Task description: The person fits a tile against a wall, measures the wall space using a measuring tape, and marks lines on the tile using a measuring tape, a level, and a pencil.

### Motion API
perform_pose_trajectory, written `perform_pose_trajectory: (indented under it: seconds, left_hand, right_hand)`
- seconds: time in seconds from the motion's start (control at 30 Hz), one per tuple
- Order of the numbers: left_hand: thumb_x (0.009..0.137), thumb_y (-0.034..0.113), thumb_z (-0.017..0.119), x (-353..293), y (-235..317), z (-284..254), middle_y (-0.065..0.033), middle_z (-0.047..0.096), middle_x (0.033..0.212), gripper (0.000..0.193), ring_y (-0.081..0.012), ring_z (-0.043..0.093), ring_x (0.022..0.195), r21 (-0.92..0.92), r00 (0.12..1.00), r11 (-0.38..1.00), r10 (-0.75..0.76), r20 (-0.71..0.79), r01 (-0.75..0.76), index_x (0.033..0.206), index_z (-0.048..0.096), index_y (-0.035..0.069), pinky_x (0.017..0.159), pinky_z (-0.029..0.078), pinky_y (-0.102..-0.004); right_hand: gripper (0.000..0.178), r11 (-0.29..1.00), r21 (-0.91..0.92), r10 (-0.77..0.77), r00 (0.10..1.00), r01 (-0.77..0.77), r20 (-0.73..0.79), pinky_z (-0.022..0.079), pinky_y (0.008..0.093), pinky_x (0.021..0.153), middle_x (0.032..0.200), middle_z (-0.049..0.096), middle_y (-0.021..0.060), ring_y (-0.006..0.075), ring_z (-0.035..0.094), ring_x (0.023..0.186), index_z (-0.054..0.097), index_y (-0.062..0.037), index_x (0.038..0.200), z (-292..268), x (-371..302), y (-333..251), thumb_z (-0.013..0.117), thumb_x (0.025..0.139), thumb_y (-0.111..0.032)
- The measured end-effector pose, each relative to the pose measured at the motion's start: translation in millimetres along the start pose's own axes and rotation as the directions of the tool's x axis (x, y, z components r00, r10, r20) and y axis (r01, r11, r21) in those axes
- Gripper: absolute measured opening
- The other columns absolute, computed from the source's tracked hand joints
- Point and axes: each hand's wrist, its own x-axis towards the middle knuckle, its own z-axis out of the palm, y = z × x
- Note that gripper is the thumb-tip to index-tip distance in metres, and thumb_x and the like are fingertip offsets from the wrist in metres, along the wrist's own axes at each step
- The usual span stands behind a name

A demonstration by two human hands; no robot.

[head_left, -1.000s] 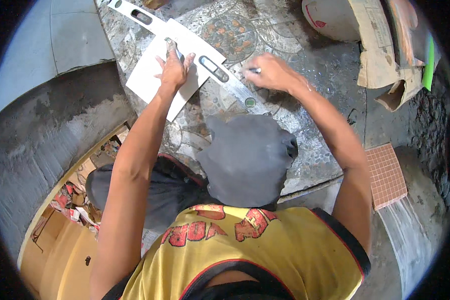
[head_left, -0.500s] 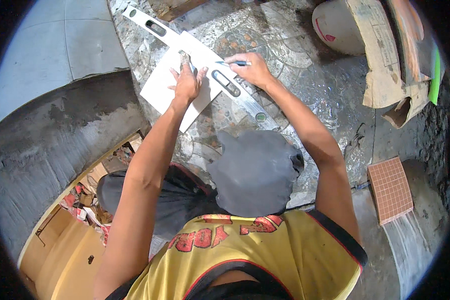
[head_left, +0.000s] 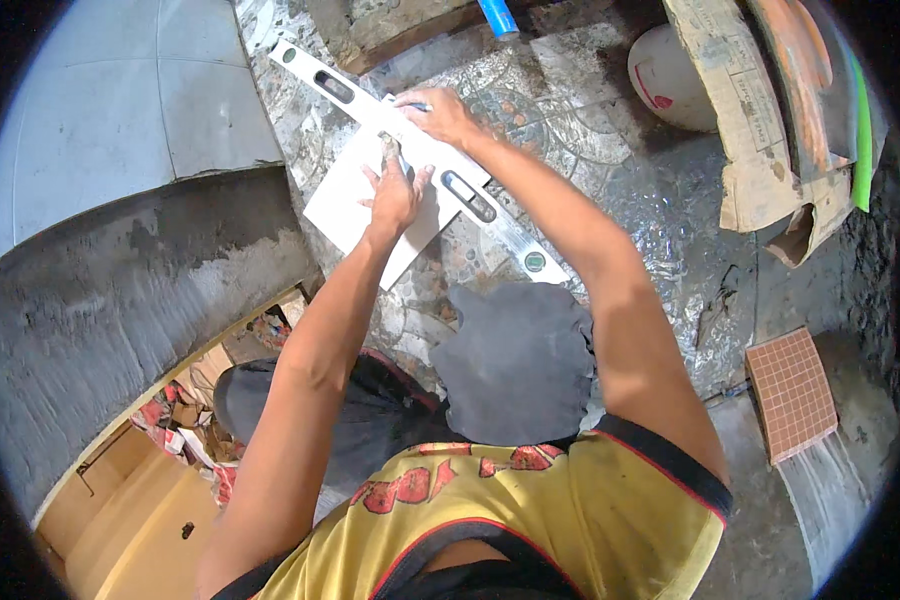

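Note:
A white spirit level [head_left: 515,240] lies slantwise across a flat white square piece [head_left: 355,195], which looks like a tile. My left hand [head_left: 397,195] rests on both, its fingers spread and one fingertip on the level. At the far edge of the level, my right hand [head_left: 445,118] grips a slim blue pen [head_left: 419,106]. The pen's tip is hard to make out. Both hands are close together, the right one just beyond the left.
The patterned stone floor [head_left: 610,140] is dusty and wet in places. To the right are a white bucket [head_left: 670,75], torn cardboard [head_left: 750,130] and a reddish gridded tile [head_left: 793,395]. A blue tube [head_left: 498,18] lies at the far edge. A grey ledge [head_left: 120,290] runs along the left.
My right hand has moved left along the level's far edge with the pen. The left hand keeps its place on the level and white piece. The view has shifted a little.

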Motion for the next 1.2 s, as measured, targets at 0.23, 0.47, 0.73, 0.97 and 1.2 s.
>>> perform_pose_trajectory:
  seconds: [0.23,0.47,0.73,0.97,1.2]
  left_hand:
    - [0.094,0.057,0.056,-3.4,-8.9,-5.6,-0.016,0.02,0.163,0.09,-0.0589,0.0,0.145,0.029,0.998,0.998,-0.05,0.036,0.049,0.159,0.01,0.014,0.1,0.008,-0.0854]
    - [0.095,0.053,0.058,1.3,-13.8,-4.6,-0.0197,0.019,0.163,0.092,-0.0605,0.002,0.144,0.02,0.999,0.999,0.045,0.013,-0.046,0.158,0.009,0.008,0.101,0.008,-0.085]
    - [0.095,0.053,0.056,-5.8,-1.1,-10.1,-0.0207,0.023,0.161,0.089,-0.0594,0.003,0.145,0.041,0.998,0.999,-0.03,0.057,0.028,0.157,0.01,0.009,0.102,0.009,-0.0842]
    - [0.094,0.057,0.057,-1.5,-10.3,-7.5,-0.018,0.023,0.162,0.093,-0.0583,0.003,0.145,0.063,0.997,0.997,-0.053,0.064,0.049,0.158,0.008,0.01,0.102,0.009,-0.0848]
    - [0.094,0.059,0.054,7.4,-25.3,-0.3,-0.0153,0.025,0.162,0.094,-0.0565,0.006,0.146,0.075,0.999,0.996,0.046,0.01,-0.047,0.159,0.006,0.011,0.102,0.011,-0.0844]
  right_hand:
    - [0.044,0.981,-0.195,-0.04,0.995,0.022,-0.089,0.044,0.0468,0.105,0.144,0.043,0.0306,0.0453,0.051,0.125,0.057,-0.0037,0.128,-25.1,-157.2,-74.4,0.066,0.085,-0.004]
    - [0.061,0.947,-0.298,0.142,0.988,-0.119,0.059,0.048,0.048,0.101,0.153,0.032,0.0249,0.0452,0.048,0.127,0.045,-0.0006,0.137,-35.8,-226.8,-73.0,0.07,0.082,-0.006]
    - [0.058,0.957,-0.266,0.137,0.988,-0.113,0.073,0.051,0.0472,0.097,0.155,0.03,0.0236,0.0431,0.055,0.121,0.045,0.0012,0.136,-36.9,-228.4,-70.3,0.068,0.083,-0.005]
    - [0.059,0.959,-0.265,0.127,0.989,-0.104,0.07,0.051,0.0477,0.096,0.154,0.031,0.024,0.0437,0.057,0.118,0.044,-0.0001,0.137,-35.5,-228.5,-71.3,0.067,0.083,-0.005]
    - [0.046,0.987,-0.153,0.031,0.997,-0.042,-0.077,0.052,0.0441,0.093,0.143,0.046,0.0258,0.0418,0.061,0.112,0.053,0.0001,0.13,-40.6,-221.5,-75.8,0.064,0.086,-0.006]
